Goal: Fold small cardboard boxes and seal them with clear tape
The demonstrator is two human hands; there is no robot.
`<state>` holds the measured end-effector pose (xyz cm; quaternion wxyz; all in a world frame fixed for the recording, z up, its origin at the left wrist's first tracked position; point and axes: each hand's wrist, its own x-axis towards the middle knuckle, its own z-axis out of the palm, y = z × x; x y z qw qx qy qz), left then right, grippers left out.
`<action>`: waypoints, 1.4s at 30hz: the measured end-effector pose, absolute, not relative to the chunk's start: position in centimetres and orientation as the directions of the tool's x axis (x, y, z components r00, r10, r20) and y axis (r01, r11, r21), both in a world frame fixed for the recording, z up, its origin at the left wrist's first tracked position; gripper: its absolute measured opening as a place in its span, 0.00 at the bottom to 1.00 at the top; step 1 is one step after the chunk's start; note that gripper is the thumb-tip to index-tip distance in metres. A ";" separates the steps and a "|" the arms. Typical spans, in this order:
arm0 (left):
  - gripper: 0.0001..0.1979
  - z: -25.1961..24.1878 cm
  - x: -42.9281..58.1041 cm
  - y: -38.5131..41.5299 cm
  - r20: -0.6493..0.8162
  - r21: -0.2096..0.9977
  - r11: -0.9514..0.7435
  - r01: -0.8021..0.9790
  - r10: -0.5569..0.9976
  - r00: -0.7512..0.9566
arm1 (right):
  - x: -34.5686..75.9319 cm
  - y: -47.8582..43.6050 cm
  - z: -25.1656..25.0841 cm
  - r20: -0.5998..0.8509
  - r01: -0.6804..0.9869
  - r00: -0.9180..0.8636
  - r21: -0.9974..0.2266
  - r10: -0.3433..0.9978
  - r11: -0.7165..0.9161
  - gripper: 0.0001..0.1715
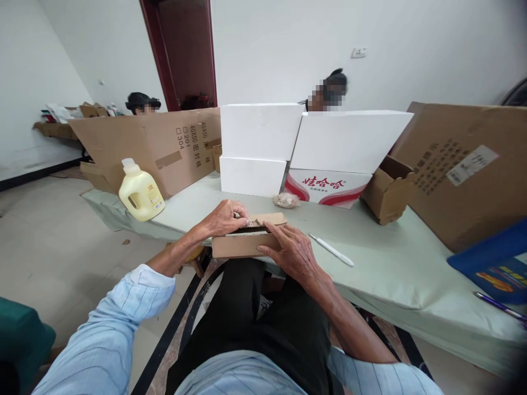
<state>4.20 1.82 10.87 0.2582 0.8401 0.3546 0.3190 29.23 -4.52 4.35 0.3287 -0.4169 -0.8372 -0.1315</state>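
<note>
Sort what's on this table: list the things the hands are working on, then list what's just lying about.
In hand:
- small cardboard box, at the table edge
- left hand, on the box's flap
- right hand, on the box's side

Lying about:
- yellow jug
- white knife-like tool
- white foam boxes
- open brown carton
- pen

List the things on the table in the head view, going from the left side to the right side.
yellow bottle → left hand → small cardboard box → right hand → white knife → open brown carton → blue package
</note>
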 end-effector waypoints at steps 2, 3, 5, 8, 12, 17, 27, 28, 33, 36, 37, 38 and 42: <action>0.10 11.0 4.3 1.7 0.317 0.694 -0.569 0.441 0.792 0.522 | 29.1 -4.5 4.3 0.647 0.791 -0.429 -0.067 0.630 0.608 0.32; 0.10 11.0 4.3 1.7 0.296 0.710 -0.542 0.450 0.809 0.507 | 29.1 -4.5 4.2 0.641 0.794 -0.429 -0.069 0.636 0.605 0.31; 0.10 11.0 4.4 1.5 0.251 0.743 -0.483 0.463 0.843 0.476 | 29.0 -4.6 4.2 0.634 0.796 -0.432 -0.066 0.641 0.602 0.30; 0.09 11.2 4.6 1.2 0.199 0.788 -0.416 0.454 0.869 0.452 | 28.9 -4.8 4.2 0.626 0.794 -0.437 -0.069 0.646 0.604 0.31; 0.11 11.8 4.8 1.5 0.251 0.763 -0.446 0.467 0.872 0.421 | 28.9 -5.0 4.2 0.621 0.789 -0.448 -0.065 0.643 0.612 0.31; 0.11 12.1 4.5 3.3 0.249 0.803 -0.406 0.437 0.894 0.373 | 28.9 -4.8 3.9 0.636 0.787 -0.444 -0.061 0.631 0.614 0.30; 0.17 13.2 4.5 11.3 0.086 0.886 -0.270 0.376 0.894 0.441 | 28.3 -5.9 4.1 0.616 0.782 -0.431 -0.109 0.659 0.614 0.33; 0.16 13.2 5.2 12.6 0.099 0.854 -0.310 0.419 0.886 0.454 | 28.3 -6.1 4.1 0.611 0.784 -0.430 -0.111 0.664 0.610 0.33; 0.10 11.3 11.2 18.9 0.151 0.626 -0.503 0.596 0.828 0.540 | 28.2 -7.0 3.6 0.609 0.773 -0.424 -0.142 0.670 0.618 0.35; 0.08 9.7 15.6 22.1 0.179 0.479 -0.589 0.651 0.791 0.585 | 28.1 -7.6 3.4 0.620 0.763 -0.417 -0.158 0.664 0.627 0.38; 0.08 9.2 17.0 22.9 0.196 0.419 -0.621 0.662 0.774 0.602 | 28.1 -7.8 3.5 0.625 0.762 -0.410 -0.165 0.665 0.626 0.38; 0.07 8.7 18.3 23.7 0.212 0.357 -0.652 0.670 0.754 0.621 | 28.1 -8.0 3.6 0.626 0.762 -0.403 -0.175 0.667 0.624 0.39; 0.09 7.0 23.1 26.4 0.245 0.127 -0.742 0.658 0.666 0.705 | 28.0 -8.6 3.8 0.613 0.749 -0.390 -0.223 0.687 0.624 0.35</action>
